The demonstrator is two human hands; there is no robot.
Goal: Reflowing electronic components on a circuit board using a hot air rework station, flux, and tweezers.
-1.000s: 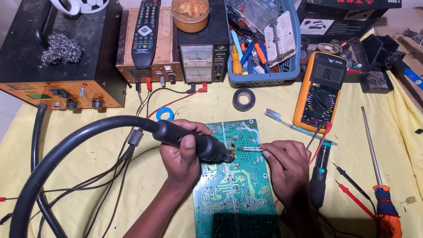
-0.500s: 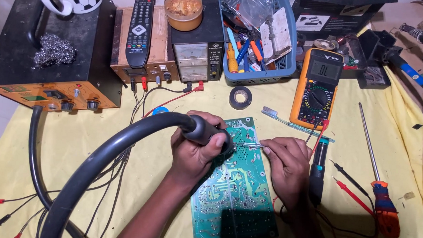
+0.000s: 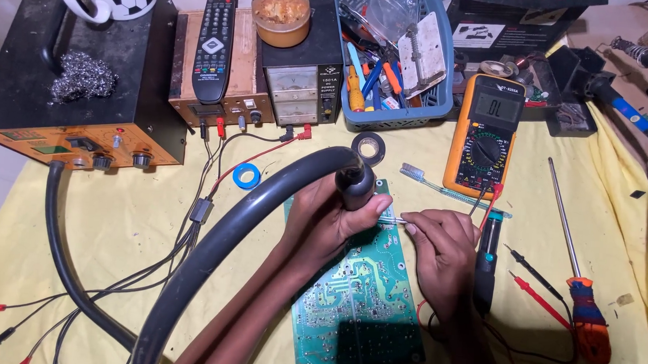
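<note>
Risk: left hand [image 3: 329, 222] gripping hot-air handpiece [image 3: 355, 185], right hand [image 3: 441, 242] pinching tweezers [image 3: 391, 219] over circuit board [image 3: 355, 300]; nozzle drift likely scorches fingers or neighbouring parts.

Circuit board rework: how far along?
Set up: green circuit board lies solder side up on the yellow cloth. In hand: left hand aims the hot-air handle down; right hand holds tweezers at the spot. Left: nothing lifted clear yet.

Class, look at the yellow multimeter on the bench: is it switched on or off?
On. The multimeter lies flat on the yellow cloth, and its grey screen shows dark digits; a blank screen would suggest off.
</note>
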